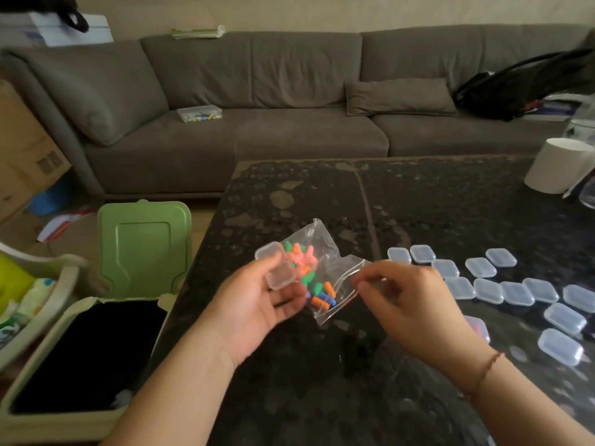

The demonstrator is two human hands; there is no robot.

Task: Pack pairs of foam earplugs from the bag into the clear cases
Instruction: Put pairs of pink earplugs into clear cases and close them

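- Head view: a dark speckled stone table [418, 201] fills the middle and right of the frame; every place below is given relative to it.
- Above the table's near half, the left hand [257, 304] lies palm-up with the fingers curled loosely; its thumb and fingertips clasp an open clear case [275, 265], the hinged lid tilted up toward the far side.
- The same hand's fingers also support the near-left edge of a clear zip bag [325, 272], which hangs above the table top just right of the case.
- Inside the bag sit foam earplugs [310, 275] in pink, green, orange and blue, bunched against the bag's left side, touching one another.
- The right hand [409, 300] is above the table to the right of the bag; thumb and forefinger are pressed together, pinching the bag's open zip edge. The fingertips are blurred, so whether an earplug is between them cannot be told.
- A thin bracelet [486, 368] circles the right wrist.
- On the table's right part lie many shut clear cases [515, 292] in loose rows, some touching their neighbours.
- At the table's far right corner stands a white cylindrical container [557, 165].
- Left of the table, on the floor, a bin [38, 410] stands with its green lid [145, 246] raised upright.
- Beyond the table's far edge runs a grey sofa [257, 101].
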